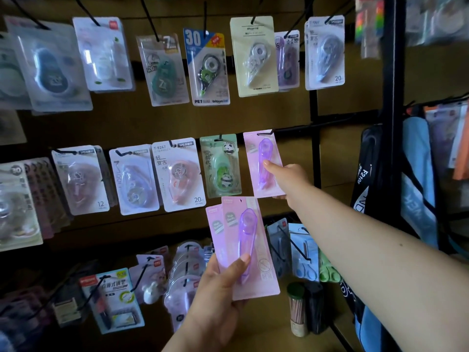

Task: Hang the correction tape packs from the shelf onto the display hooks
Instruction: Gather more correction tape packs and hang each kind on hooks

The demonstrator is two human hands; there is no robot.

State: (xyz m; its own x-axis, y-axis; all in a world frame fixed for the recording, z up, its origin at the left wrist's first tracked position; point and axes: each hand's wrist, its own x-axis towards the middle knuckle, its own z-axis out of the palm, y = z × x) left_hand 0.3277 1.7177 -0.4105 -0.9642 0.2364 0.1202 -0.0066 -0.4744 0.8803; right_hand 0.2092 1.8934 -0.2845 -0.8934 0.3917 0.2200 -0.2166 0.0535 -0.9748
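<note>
1. Brown display board [253, 118] with black hooks, three rows of carded correction tape packs. Top and middle rows are stocked; several hooks carry stacks.
2. Blue-and-black bag [416, 199] hangs on the black rack post at right. Not part of the job.
3. Right hand [286, 179] reaches to the far right hook of the middle row [265, 134]. Thumb presses the front of the pink card with purple tape dispenser [264, 163]; the other fingers are behind the card, so it grips the pack. The card's slot sits at the hook tip. Cannot tell if it is fully seated.
4. Left hand [218, 283] holds the remaining pink-card purple-dispenser packs [243, 245] fanned below the middle row, thumb across the front one. At least two cards show; exact count not readable.
5. Progress, my read: one pack is going on, none visibly hung behind it, at least two left in hand. Early to mid task. The source shelf is not clearly in view, so stock left there is unknown.
6. Containers: a clear tube with a green cap [297, 308] stands on the wooden shelf [266, 331] at the bottom, holding thin wooden sticks, probably pencils. Dark object beside it is unidentifiable.
</note>
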